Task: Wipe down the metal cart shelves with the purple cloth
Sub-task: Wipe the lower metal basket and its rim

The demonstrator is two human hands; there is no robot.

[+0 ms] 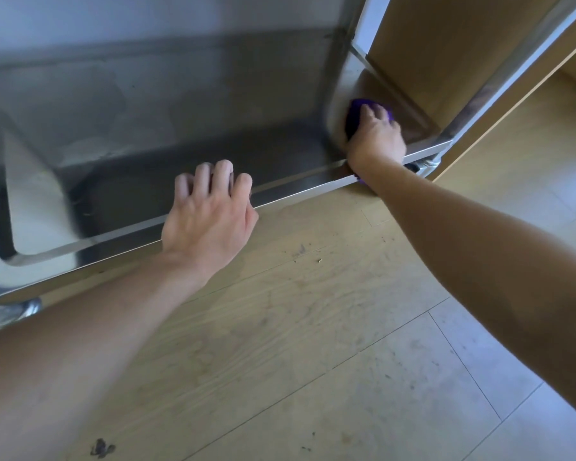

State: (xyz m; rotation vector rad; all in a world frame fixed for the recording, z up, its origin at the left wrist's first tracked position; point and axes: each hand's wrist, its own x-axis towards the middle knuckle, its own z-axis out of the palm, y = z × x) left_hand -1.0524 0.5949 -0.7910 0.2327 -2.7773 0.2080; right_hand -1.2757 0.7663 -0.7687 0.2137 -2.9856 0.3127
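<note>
Left hand (pixel 210 214): fingers curled over shelf rim (pixel 296 187) | right hand (pixel 376 134): gripping purple cloth (pixel 354 111), pressed onto cart shelf (pixel 180 161) corner.

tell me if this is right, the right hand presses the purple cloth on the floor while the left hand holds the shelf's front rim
Not quite. The head view shows the right hand pressing the purple cloth on the metal shelf, near its right end, not on the floor. The left hand does hold the front rim.

Soft daylight, motion blur w/ glare on cart shelf (pixel 147 154), edges warped.
</note>
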